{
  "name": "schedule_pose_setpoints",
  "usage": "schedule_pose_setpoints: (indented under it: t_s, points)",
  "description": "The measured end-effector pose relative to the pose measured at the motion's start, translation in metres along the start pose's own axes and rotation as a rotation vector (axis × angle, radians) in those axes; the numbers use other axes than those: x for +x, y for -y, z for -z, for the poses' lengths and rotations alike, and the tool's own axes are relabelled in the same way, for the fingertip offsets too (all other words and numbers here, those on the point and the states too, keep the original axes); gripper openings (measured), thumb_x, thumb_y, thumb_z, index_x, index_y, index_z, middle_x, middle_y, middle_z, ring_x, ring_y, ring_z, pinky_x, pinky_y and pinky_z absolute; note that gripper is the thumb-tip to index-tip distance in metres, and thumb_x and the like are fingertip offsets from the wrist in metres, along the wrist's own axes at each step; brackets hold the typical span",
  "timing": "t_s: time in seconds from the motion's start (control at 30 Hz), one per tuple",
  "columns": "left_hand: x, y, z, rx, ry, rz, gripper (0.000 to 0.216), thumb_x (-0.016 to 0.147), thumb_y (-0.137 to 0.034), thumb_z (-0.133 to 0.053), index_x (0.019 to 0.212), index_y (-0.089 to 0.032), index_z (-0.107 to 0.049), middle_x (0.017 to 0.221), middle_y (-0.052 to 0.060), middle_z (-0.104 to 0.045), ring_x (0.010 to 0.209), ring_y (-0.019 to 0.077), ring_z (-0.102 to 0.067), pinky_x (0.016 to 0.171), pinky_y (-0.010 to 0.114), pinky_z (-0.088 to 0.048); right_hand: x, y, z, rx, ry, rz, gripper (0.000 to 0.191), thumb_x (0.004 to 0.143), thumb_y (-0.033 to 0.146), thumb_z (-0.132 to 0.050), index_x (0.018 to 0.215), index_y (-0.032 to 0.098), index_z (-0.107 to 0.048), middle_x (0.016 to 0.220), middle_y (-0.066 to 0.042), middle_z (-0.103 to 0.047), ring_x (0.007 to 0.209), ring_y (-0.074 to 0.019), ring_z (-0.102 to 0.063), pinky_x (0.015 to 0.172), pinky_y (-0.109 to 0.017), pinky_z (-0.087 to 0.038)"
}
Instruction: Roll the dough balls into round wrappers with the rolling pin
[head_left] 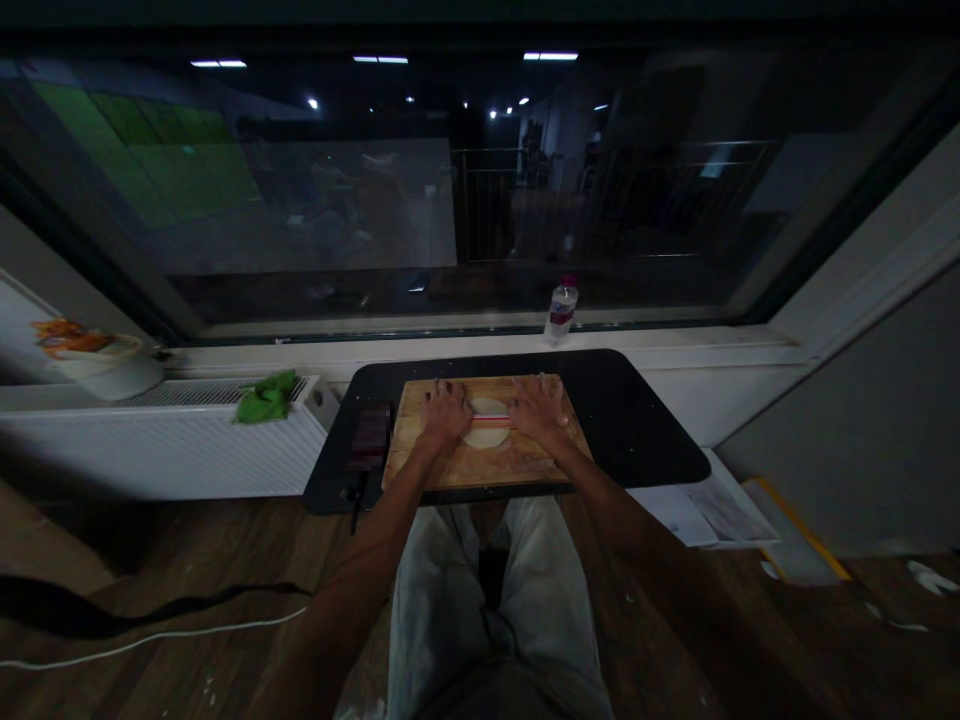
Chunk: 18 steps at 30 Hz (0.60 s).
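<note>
A pale round of dough lies on a wooden board set on a small black table. A thin reddish rolling pin crosses the dough. My left hand rests flat on the pin's left end, fingers stretched forward. My right hand lies flat on the pin's right end, fingers likewise spread. Both palms press down on the pin.
A water bottle stands on the window sill behind the table. A dark block sits at the table's left edge. A green cloth lies on the white radiator, a bowl further left. Papers and cables lie on the wood floor.
</note>
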<state>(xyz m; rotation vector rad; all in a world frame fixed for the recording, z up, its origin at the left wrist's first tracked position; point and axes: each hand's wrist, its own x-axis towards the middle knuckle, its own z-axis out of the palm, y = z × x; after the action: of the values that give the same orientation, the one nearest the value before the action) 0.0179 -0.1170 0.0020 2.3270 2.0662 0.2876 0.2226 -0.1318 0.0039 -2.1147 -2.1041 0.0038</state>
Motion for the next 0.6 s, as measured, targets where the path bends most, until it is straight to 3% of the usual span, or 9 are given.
schedule_pose_setpoints:
  t_s: [0.17,0.37,0.6]
  points:
    - [-0.012,0.0,-0.001,0.015,-0.004,-0.008,0.051,0.111,-0.031,-0.046,0.157,-0.019,-0.064,0.161,0.021,-0.064,0.158,0.0377,-0.05,0.126,0.056,-0.046,-0.014,0.003,0.001,0.012,-0.011,0.007,0.068,0.112,0.032,-0.045,0.18,0.029,-0.043,0.176,-0.012,-0.055,0.17,-0.0414,-0.032,0.139,-0.07,-0.008]
    - [-0.028,0.001,-0.003,0.013,-0.019,-0.042,0.053,0.112,-0.032,-0.045,0.16,-0.02,-0.062,0.165,0.019,-0.063,0.164,0.0381,-0.046,0.131,0.057,-0.04,-0.031,0.005,0.001,-0.006,-0.009,0.02,0.07,0.114,0.03,-0.039,0.183,0.029,-0.036,0.173,-0.014,-0.058,0.167,-0.0431,-0.038,0.139,-0.071,-0.005]
    - [-0.053,-0.001,-0.003,-0.024,-0.07,-0.06,0.052,0.114,-0.032,-0.041,0.16,-0.02,-0.063,0.164,0.017,-0.065,0.167,0.035,-0.044,0.133,0.054,-0.039,-0.049,0.006,-0.003,-0.021,-0.057,-0.01,0.062,0.114,0.036,-0.039,0.174,0.025,-0.054,0.177,-0.012,-0.054,0.17,-0.0378,-0.034,0.141,-0.062,-0.011]
